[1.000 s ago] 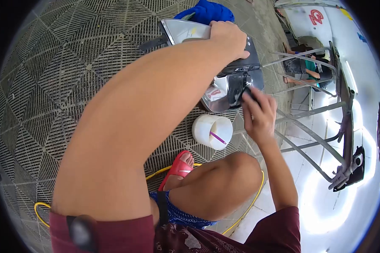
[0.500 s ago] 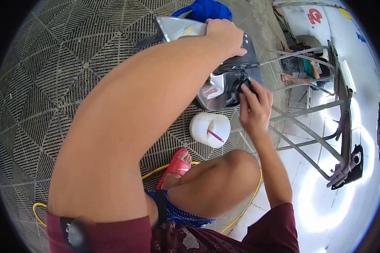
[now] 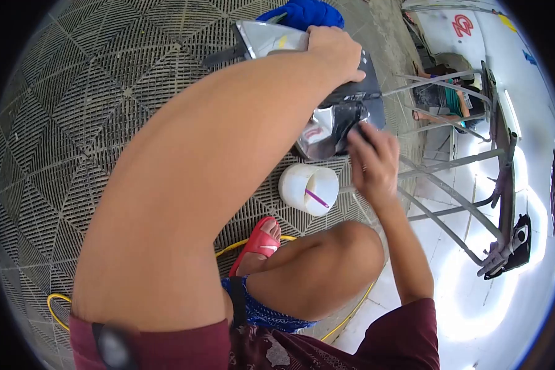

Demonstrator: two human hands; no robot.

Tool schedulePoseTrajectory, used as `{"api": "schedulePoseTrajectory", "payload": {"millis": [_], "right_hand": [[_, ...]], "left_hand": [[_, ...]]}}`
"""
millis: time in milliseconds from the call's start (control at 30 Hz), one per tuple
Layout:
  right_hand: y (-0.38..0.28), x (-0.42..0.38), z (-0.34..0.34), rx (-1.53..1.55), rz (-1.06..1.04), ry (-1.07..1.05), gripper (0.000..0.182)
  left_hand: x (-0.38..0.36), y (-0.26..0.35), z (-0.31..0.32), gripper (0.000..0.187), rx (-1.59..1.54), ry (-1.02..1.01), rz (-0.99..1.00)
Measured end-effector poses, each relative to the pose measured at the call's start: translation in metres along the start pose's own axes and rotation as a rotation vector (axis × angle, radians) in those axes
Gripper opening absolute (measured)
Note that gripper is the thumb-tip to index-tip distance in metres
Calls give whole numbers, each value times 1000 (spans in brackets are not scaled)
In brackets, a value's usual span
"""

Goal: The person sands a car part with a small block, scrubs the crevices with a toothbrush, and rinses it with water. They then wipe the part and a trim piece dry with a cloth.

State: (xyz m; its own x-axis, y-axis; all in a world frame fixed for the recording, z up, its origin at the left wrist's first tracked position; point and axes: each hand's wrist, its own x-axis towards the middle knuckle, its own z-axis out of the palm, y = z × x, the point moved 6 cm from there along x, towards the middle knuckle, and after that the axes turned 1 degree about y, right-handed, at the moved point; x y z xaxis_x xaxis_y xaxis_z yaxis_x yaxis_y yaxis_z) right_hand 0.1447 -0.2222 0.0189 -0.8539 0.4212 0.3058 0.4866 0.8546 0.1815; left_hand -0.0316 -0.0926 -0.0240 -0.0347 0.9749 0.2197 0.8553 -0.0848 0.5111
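A car headlight with clear, chrome and black parts lies on the slatted floor at the top middle. My left hand grips its upper part, thumb against the dark housing, and my forearm hides much of the lens. At the headlight's lower right, my right hand has curled fingers pressed to the black section. Something dark shows at those fingertips, too blurred to name. Just below the headlight stands a white tub with a purple stick leaning inside it.
Blue cloth lies beyond the headlight. A metal stand with crossed legs is on the right, near a white panel with red marking. A yellow hose runs along the floor behind my red sandal. Another person appears behind the stand.
My right hand has shifted slightly down over the black section and is blurred by motion. My left hand keeps its hold on the headlight. The whole view has moved a little.
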Motion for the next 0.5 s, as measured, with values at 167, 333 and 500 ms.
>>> {"api": "schedulePoseTrajectory", "payload": {"millis": [167,333,500], "right_hand": [[14,10,1,-43,13,-5,35],[-3,1,-1,5,30,-20,36],[6,1,-2,47,22,-20,34]], "left_hand": [[3,0,-2,66,-1,19,-3],[7,-1,-5,66,-11,15,-1],[8,0,-2,67,-15,-13,-8]]}}
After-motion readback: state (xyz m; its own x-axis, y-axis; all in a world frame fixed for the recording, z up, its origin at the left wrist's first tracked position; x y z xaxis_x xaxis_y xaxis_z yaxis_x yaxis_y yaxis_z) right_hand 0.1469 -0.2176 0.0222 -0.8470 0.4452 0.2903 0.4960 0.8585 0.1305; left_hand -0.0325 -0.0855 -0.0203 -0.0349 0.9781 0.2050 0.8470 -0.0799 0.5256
